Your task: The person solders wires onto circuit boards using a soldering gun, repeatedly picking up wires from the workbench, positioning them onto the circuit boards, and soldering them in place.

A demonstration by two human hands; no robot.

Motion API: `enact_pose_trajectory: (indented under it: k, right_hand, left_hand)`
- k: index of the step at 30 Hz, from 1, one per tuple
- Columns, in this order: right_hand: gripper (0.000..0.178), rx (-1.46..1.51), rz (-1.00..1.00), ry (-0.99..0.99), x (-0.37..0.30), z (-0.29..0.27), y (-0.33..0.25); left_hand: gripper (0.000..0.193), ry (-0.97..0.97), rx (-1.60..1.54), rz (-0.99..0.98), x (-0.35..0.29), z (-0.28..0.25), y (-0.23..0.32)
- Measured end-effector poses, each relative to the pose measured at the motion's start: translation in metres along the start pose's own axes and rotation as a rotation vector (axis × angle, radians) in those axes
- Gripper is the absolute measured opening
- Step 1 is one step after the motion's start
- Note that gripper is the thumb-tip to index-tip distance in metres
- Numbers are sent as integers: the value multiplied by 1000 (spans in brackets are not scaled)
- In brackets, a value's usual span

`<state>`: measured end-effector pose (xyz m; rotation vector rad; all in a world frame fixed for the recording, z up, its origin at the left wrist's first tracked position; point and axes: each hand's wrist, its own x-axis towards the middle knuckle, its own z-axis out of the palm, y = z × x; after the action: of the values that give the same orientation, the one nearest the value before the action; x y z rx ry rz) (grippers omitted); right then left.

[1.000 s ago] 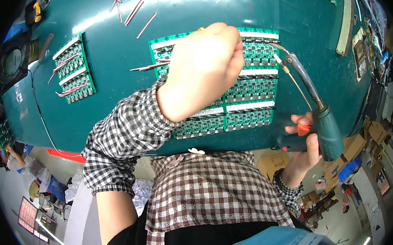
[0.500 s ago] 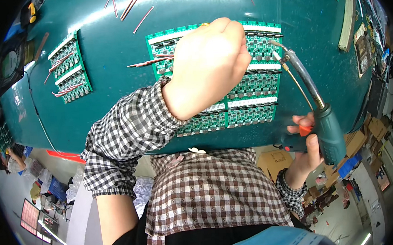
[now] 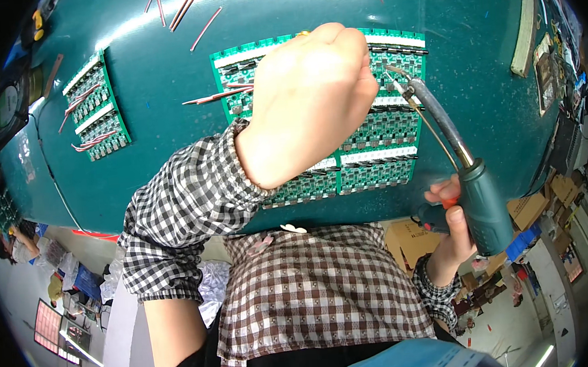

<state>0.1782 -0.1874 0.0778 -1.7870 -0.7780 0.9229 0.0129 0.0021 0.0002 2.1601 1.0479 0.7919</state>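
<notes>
My left hand [image 3: 312, 104] is closed above the upper part of a green circuit board panel [image 3: 379, 133]. Its fingertips are turned under, so whatever they grip is hidden. Red and white wires [image 3: 216, 95] stick out past the panel's left edge, beside this hand. In my right hand [image 3: 452, 220] is a green soldering gun [image 3: 484, 197], fingers wrapped round its handle near a red trigger. Its bent metal tip and thin feed tube reach over the panel's upper right part, close to my left fingers. Whether the tip touches the board I cannot tell.
A smaller circuit board panel [image 3: 96, 108] with wires lies on the green table mat [image 3: 173, 117] at left. Several loose wires [image 3: 184, 10] are scattered at the back. A pale strip [image 3: 523, 31] lies at right, near a small tray [image 3: 545, 83]. A fan [image 3: 9, 101] stands at far left.
The soldering gun has moved left, bringing its tip further over the panel and nearer my left hand. My left hand stays closed in nearly the same place; the view has shifted slightly.
</notes>
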Motion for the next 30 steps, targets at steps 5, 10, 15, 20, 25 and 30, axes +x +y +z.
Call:
enact_pose_trajectory:
  k: [5,10,15,20,25,30]
  right_hand:
    - [47,-21,-3,-12,1,1,0]
    - [46,-67,-12,40,-2,4,-2]
    - [55,-90,-6,-11,0,1,-2]
    - [53,-180,-23,-24,1,1,-2]
    - [50,-194,-49,-15,3,5,-5]
    - [50,-206,-37,-3,4,3,-3]
  left_hand:
    - [12,-11,1,-14,0,0,1]
    - [12,-15,7,-11,0,-2,1]
    - [13,-7,-7,-14,0,-1,1]
    - [13,-12,0,-14,-1,-3,2]
    - [13,-4,-3,-8,-1,-1,1]
    - [13,-16,0,-11,0,0,1]
